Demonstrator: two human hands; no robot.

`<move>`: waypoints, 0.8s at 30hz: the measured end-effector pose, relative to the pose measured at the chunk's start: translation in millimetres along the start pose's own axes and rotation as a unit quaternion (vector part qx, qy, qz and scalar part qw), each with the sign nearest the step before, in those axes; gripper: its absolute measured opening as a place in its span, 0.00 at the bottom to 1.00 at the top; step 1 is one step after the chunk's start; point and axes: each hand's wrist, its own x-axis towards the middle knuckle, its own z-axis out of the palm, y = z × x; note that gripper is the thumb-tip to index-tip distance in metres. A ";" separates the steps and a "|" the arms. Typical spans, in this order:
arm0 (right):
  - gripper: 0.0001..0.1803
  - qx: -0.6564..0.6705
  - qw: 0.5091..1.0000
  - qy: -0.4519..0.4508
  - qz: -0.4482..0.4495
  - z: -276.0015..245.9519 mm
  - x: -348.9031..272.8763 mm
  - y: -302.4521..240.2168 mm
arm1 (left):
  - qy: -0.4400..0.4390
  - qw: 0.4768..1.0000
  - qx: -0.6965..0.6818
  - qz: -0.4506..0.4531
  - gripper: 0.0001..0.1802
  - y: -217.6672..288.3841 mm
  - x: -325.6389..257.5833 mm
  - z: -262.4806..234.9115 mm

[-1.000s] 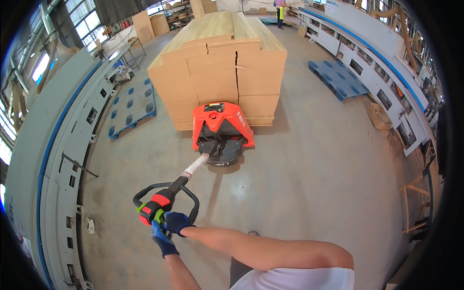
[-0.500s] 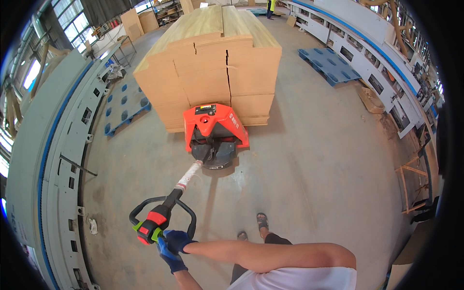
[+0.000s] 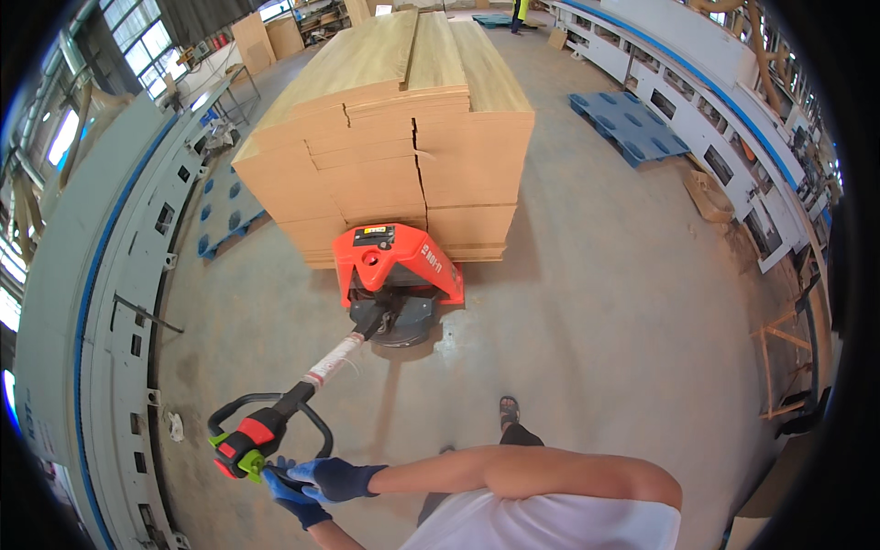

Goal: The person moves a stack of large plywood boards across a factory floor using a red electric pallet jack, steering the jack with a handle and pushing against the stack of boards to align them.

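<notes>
Down low, both blue-gloved hands curl shut on the looped handle (image 3: 261, 438) of a red pallet truck (image 3: 396, 268): right hand (image 3: 332, 478) over left hand (image 3: 291, 495). Its tiller runs forward to the truck body, tucked under a tall stack of wooden boards (image 3: 403, 137).

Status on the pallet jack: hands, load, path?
Both gloved hands, left hand and right hand, grip the tiller handle. Red pallet jack under stacked wood panels. Blue pallets lie off to the sides.
</notes>
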 end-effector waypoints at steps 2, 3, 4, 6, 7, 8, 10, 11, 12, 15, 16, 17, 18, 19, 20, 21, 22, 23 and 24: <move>0.23 -0.011 0.997 -0.056 0.049 -37.0 -25.7 -24.4 | 0.056 0.996 0.060 0.019 0.35 19.6 5.7 -22.2; 0.24 -0.024 0.997 -0.041 0.067 -58.8 -43.9 -23.2 | 0.065 0.994 0.071 0.045 0.36 24.8 6.0 -31.7; 0.24 -0.043 0.995 -0.025 0.085 -85.1 -62.7 -13.9 | 0.071 0.992 0.079 0.068 0.38 25.1 8.2 -36.6; 0.25 -0.064 0.982 0.030 0.173 -142.4 -88.4 16.6 | 0.129 0.983 0.076 0.103 0.41 24.0 29.7 -42.9; 0.25 -0.084 0.968 0.055 0.231 -181.2 -101.9 15.9 | 0.188 0.970 0.092 0.124 0.38 33.9 17.2 -28.0; 0.25 -0.118 0.948 0.125 0.266 -211.9 -132.0 38.5 | 0.237 0.955 0.102 0.144 0.36 36.0 8.3 -8.3; 0.25 -0.086 0.937 0.221 0.257 -287.0 -168.8 56.3 | 0.293 0.910 0.149 0.254 0.30 34.9 13.6 -32.9; 0.25 -0.087 0.928 0.281 0.229 -329.9 -195.2 87.9 | 0.333 0.874 0.155 0.317 0.28 28.3 10.5 -21.1; 0.24 -0.086 0.922 0.328 0.187 -374.7 -212.8 111.3 | 0.400 0.836 0.214 0.310 0.29 13.5 21.4 -46.3; 0.29 0.128 0.840 0.457 0.264 -474.1 -229.9 92.9 | 0.469 0.804 0.232 0.283 0.28 -12.6 -5.6 -28.8; 0.32 0.132 0.825 0.477 0.273 -513.2 -229.3 91.4 | 0.461 0.818 0.228 0.259 0.28 -30.1 -3.5 -28.0; 0.35 0.155 0.823 0.469 0.280 -543.3 -209.9 80.1 | 0.429 0.854 0.157 0.248 0.28 -37.8 9.8 -60.8; 0.39 0.148 0.817 0.475 0.293 -581.4 -207.1 70.7 | 0.406 0.894 0.098 0.161 0.28 -79.2 -1.6 -20.3; 0.40 0.117 0.823 0.481 0.279 -651.7 -213.8 61.2 | 0.357 0.926 0.045 0.110 0.28 -147.0 -21.0 54.8; 0.41 0.124 0.835 0.466 0.265 -682.6 -198.4 63.1 | 0.317 0.935 0.056 0.152 0.28 -183.2 -25.7 64.7; 0.42 0.173 0.857 0.418 0.247 -683.4 -150.8 75.8 | 0.278 0.937 0.050 0.204 0.26 -185.8 -10.8 1.4; 0.43 0.177 0.852 0.412 0.270 -684.1 -144.9 85.4 | 0.261 0.897 0.252 0.252 0.23 -233.0 -19.1 34.7; 0.43 0.155 0.848 0.426 0.274 -721.3 -142.4 78.4 | 0.222 0.955 0.101 0.169 0.20 -294.0 -40.9 147.0; 0.43 0.149 0.843 0.435 0.280 -752.1 -137.3 73.2 | 0.116 0.962 0.123 0.212 0.17 -326.7 -73.4 245.0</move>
